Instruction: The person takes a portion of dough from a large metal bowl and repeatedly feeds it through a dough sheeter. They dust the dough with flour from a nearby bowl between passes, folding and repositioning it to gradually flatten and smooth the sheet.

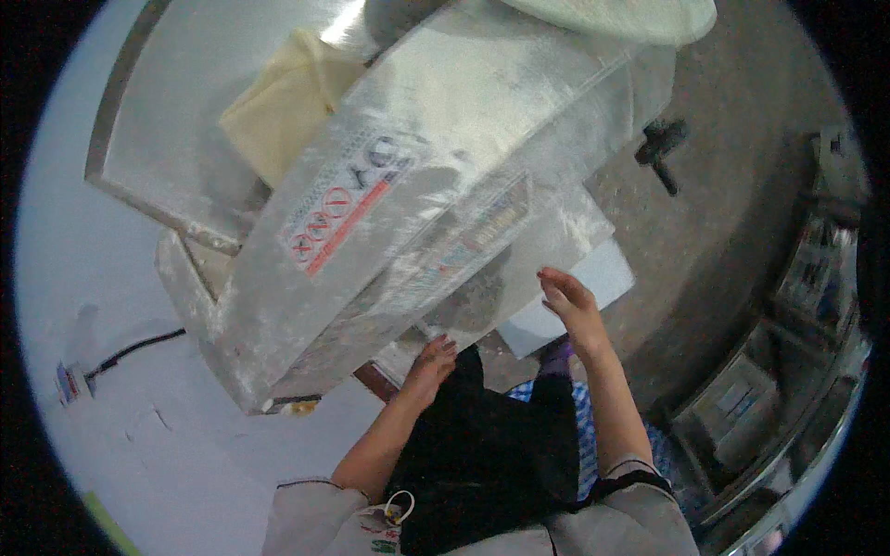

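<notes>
A large metal machine [417, 118] with a worn, scuffed housing and red and blue warning symbols stands in front of me. My left hand [437, 358] is at the machine's lower edge, its fingers near or on that edge; contact is hard to tell. To the right, my right hand [567, 292] is raised with fingers apart and holds nothing, above a white flat panel or box [605, 274] beside the machine. A cream cloth [292, 104] lies on the metal surface behind the housing.
A rounded pale cover or bowl [626, 17] juts out at the top. A black object [660, 149] is on the grey floor at right. Metal shelving [758, 347] holding boxes runs along the far right. A black cable [139, 347] leads from the machine to the white wall at left.
</notes>
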Demonstrator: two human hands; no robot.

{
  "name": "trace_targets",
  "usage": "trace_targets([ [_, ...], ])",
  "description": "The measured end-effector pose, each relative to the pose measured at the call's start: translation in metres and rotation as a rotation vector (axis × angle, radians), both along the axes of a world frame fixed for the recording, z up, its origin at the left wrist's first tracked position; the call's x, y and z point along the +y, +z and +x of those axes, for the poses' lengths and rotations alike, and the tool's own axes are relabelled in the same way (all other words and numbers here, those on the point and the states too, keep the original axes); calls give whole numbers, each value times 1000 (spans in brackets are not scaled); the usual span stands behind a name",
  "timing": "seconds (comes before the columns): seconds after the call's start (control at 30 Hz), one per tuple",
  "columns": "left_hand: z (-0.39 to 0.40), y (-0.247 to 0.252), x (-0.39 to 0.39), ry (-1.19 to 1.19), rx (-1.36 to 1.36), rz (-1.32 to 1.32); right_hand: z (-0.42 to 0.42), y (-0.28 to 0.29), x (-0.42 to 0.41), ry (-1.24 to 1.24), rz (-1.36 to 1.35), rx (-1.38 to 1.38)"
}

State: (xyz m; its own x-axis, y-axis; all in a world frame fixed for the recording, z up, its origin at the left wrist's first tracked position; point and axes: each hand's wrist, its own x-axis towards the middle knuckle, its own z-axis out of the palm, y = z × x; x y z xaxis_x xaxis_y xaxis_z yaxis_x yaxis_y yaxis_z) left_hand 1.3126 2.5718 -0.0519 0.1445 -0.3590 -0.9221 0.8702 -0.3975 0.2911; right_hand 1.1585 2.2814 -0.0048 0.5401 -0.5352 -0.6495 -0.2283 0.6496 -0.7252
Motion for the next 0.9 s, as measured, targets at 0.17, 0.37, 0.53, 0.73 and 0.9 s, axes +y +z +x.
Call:
trace_targets([
  [0.17,41,-78,-30,36,-147,74,59,-108,2,109,-738,279],
  [0.37,57,-105,-65,238,-405,103,102,-147,-7,136,-1104,381],
  [0.53,69,-119,-79,331,-583,186,118,-161,-18,121,-1214,379],
  [0.73,85,-135,-78,26,-735,169,121,-164,-22,171,-1211,400],
  [0.9,65,-111,-113,188,-654,202,89,-167,-11,77,-1169,206],
])
